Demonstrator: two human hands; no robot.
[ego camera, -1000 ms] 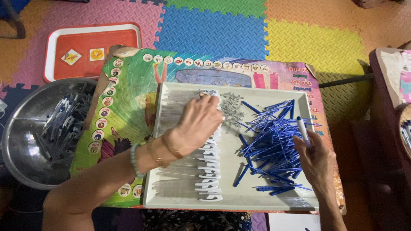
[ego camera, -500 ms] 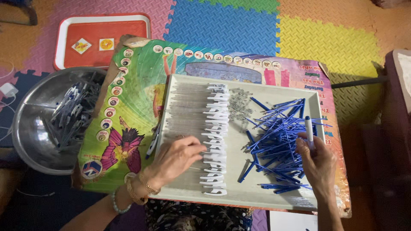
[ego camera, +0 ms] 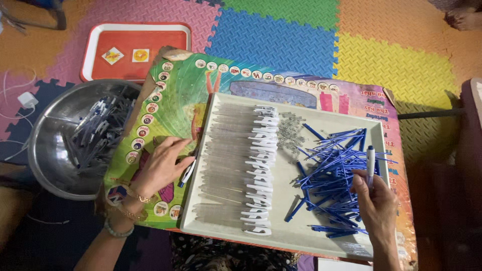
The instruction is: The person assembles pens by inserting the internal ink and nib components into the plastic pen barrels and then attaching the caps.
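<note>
A shallow white tray [ego camera: 321, 240] lies on a colourful printed board [ego camera: 181, 100]. Inside it a row of clear pen barrels with white clips [ego camera: 256, 170] fills the left half, small metal springs [ego camera: 291, 133] lie in the middle, and a heap of blue ink refills [ego camera: 336, 180] covers the right. My left hand [ego camera: 160, 168] rests on the board just left of the tray, its fingers on an assembled pen [ego camera: 187, 173] at the tray's edge. My right hand [ego camera: 376, 200] is over the refills and holds a pen [ego camera: 370, 160] upright.
A large steel bowl [ego camera: 45, 150] with several finished pens stands at the left. Behind it lies a red tray [ego camera: 135, 50] with two small cards. Foam puzzle mats in several colours cover the floor. A white charger and cable lie at the far left.
My left hand has drawn back from the barrels in the tray, down and left, onto the board beside the tray's left edge, with a pen under its fingers. My right hand has stayed put.
</note>
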